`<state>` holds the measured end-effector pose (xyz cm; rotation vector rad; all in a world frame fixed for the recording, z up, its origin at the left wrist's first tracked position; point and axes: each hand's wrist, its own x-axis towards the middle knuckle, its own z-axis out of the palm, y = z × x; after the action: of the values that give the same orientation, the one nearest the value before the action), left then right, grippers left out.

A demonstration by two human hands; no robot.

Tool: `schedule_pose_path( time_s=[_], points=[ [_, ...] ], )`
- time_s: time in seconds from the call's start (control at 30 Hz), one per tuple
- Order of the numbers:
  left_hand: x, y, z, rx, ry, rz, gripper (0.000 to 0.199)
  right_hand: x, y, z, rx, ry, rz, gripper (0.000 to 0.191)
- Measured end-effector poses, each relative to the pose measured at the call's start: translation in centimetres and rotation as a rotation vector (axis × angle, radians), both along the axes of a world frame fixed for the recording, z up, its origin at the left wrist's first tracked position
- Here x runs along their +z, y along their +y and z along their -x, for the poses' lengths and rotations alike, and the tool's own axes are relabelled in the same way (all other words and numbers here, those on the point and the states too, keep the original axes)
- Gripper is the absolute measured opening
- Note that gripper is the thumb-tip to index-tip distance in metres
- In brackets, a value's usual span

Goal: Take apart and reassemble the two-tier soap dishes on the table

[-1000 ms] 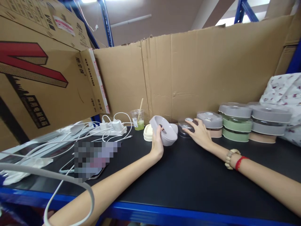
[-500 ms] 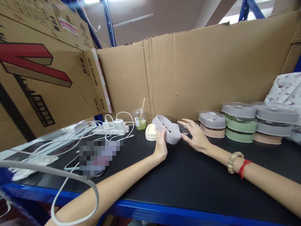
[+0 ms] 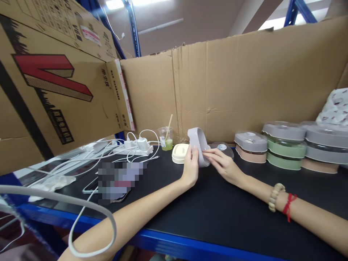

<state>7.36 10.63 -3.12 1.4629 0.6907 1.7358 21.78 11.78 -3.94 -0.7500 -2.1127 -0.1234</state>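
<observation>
My left hand (image 3: 191, 167) grips a lilac-grey oval plastic container (image 3: 200, 145) by its near left side. The container is tilted up on edge above the black tabletop, its hollow inside partly showing. My right hand (image 3: 227, 167) has its fingers together, with the fingertips on the container's right side; the exact hold of the thumb is hidden. Just behind the right hand lies a clear plastic lid (image 3: 223, 148) with a small round label. A small cream lidded box (image 3: 179, 154) sits on the table left of the container.
At the right stand stacks of similar grey, green and pink containers (image 3: 284, 145) with clear lids. A cup of green drink (image 3: 166, 141), a power strip (image 3: 133, 149) with white cables and a blurred phone-like item (image 3: 119, 181) are at left. Cardboard (image 3: 231, 87) walls the back.
The container has been turned more upright. My right hand has moved left from beside it and its spread fingers have come together onto it. The view has shifted slightly.
</observation>
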Motion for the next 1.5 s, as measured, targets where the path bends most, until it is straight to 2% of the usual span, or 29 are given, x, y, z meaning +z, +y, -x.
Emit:
schedule_pose_path(
  time_s=[0.1,0.27,0.47,0.6,0.73,0.87,1.0,1.23,1.4,1.5],
  points=[
    [-0.3,-0.5,-0.1,-0.044,0.033,-0.034,0.031,0.0,-0.1,0.1,-0.019,0.080,0.022,0.040],
    [-0.7,-1.2,-0.5,-0.115,0.047,-0.083,0.039,-0.3,-0.2,0.4,0.054,-0.010,-0.024,0.065],
    [-0.3,-1.1,-0.4,-0.176,0.020,-0.069,0.040,-0.4,0.0,0.8,0.008,0.024,-0.037,0.061],
    [0.6,-0.7,0.2,-0.127,-0.044,-0.107,0.032,-0.2,-0.2,1.8,-0.024,0.088,-0.023,0.059],
    [1.7,-0.1,0.9,-0.051,-0.140,0.006,0.024,0.0,-0.1,4.1,-0.071,0.252,0.002,0.056],
    [2.7,0.7,1.7,0.038,-0.199,0.086,0.023,0.0,0.7,6.6,-0.098,0.355,0.029,0.064],
    [3.0,1.4,2.4,0.061,-0.222,0.129,0.023,0.2,1.6,8.0,-0.112,0.409,0.032,0.070],
    [2.7,1.6,2.3,-0.013,-0.226,0.263,0.026,0.6,1.3,7.7,-0.070,0.530,0.063,0.066],
    [3.1,1.3,2.3,-0.109,-0.149,0.269,0.031,0.5,1.3,6.9,-0.153,0.552,0.060,0.062],
    [2.9,1.6,2.5,-0.070,-0.003,0.201,0.030,0.4,1.7,6.1,-0.250,0.497,0.053,0.059]
  ],
)
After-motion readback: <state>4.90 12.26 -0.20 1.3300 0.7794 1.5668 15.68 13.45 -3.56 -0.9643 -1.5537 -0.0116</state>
